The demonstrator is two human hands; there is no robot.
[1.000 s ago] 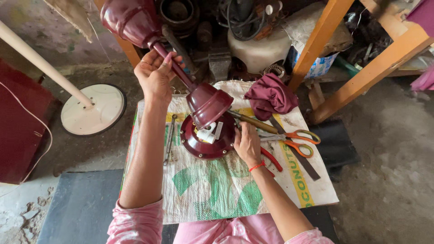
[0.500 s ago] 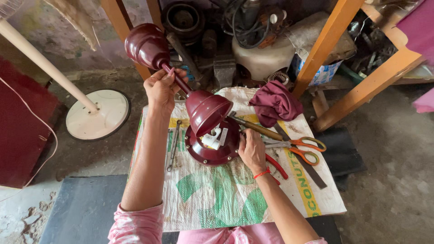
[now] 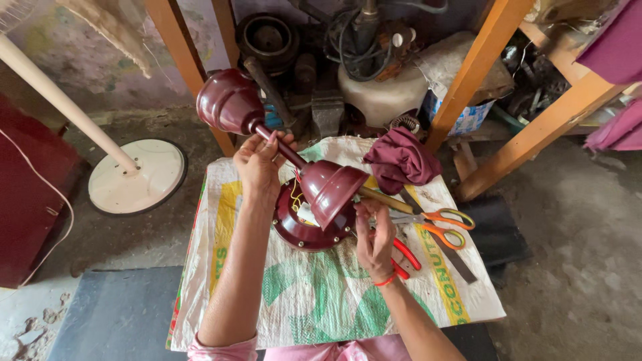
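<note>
A maroon ceiling-fan assembly lies tilted over a woven sack [image 3: 314,301]. It has a round motor base [image 3: 294,230], a bell-shaped cup [image 3: 331,190] above it, a thin rod and a second maroon cup [image 3: 227,101] at the far end. My left hand [image 3: 257,164] grips the rod just above the lower cup. My right hand [image 3: 374,234] sits at the right rim of the motor base, fingers pinched together near the cup's edge. Yellow wires show between cup and base.
Orange-handled scissors [image 3: 438,224], red-handled pliers [image 3: 404,257] and a wooden-handled tool [image 3: 388,199] lie on the sack to the right. A maroon cloth [image 3: 400,159] is behind them. A white stand base [image 3: 137,175] is left; orange wooden legs [image 3: 478,67] and clutter stand behind.
The fan assembly and both hands sit lower in view than before. The upper cup is fully visible now. My right hand has shifted slightly lower along the base's right side.
</note>
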